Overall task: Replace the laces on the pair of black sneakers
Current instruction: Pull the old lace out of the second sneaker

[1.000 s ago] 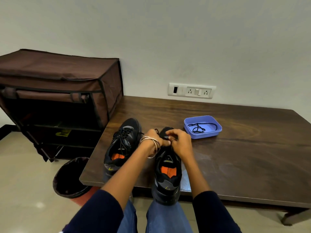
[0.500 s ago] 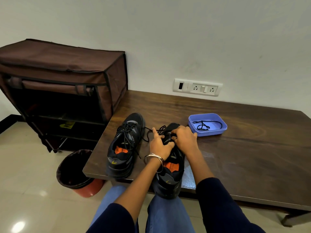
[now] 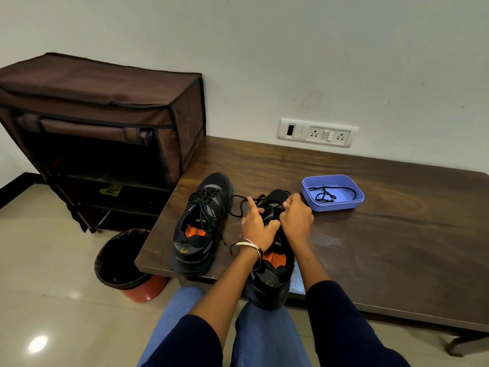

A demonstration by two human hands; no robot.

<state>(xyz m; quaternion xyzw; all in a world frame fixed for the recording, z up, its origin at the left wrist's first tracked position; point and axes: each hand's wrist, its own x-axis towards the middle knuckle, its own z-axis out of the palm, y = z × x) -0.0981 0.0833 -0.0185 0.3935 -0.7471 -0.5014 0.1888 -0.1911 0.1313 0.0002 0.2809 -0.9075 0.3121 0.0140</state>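
Wooden table (image 3: 370,247): both hands grip edge-overhanging right sneaker (image 3: 272,276).

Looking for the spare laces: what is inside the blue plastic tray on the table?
The shallow blue plastic tray holds one loose black lace, coiled near its left side with a strand running right. Nothing else shows inside; its nearest inner edge is hidden behind the front wall.

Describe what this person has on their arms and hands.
Both arms wear dark navy sleeves pushed up toward the elbows, leaving the forearms bare. The left hand has thin silver bangles stacked loosely at the wrist and a small ring on one finger. The right hand shows no jewellery. No gloves on either hand.
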